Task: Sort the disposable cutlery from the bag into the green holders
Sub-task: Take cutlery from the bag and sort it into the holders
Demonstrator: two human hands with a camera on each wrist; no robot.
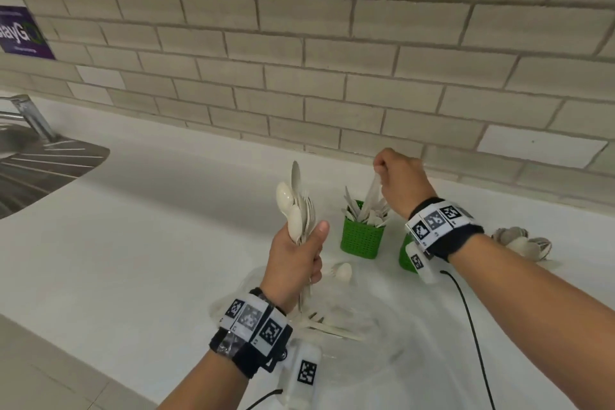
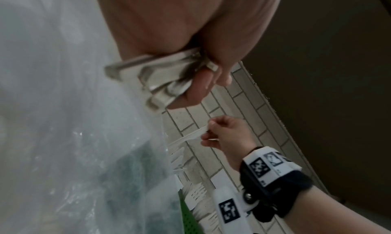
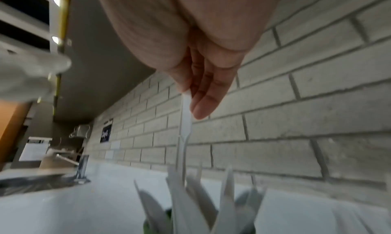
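Right hand (image 1: 401,183) is pinching one knife (image 1: 372,198) by its handle, lowering it blade-first into the far green holder (image 1: 361,238); it should be dropping straight between the others. Left hand (image 1: 298,263) is gripping a bundle of spoons and forks (image 1: 298,206) above the bag (image 1: 359,319).

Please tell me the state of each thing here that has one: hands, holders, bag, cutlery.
left hand: grips a bundle of spoons and forks, upright
right hand: pinches one knife by its handle, above the holder
left green holder: upright, holds knives
clear bag: lying flat, forks inside
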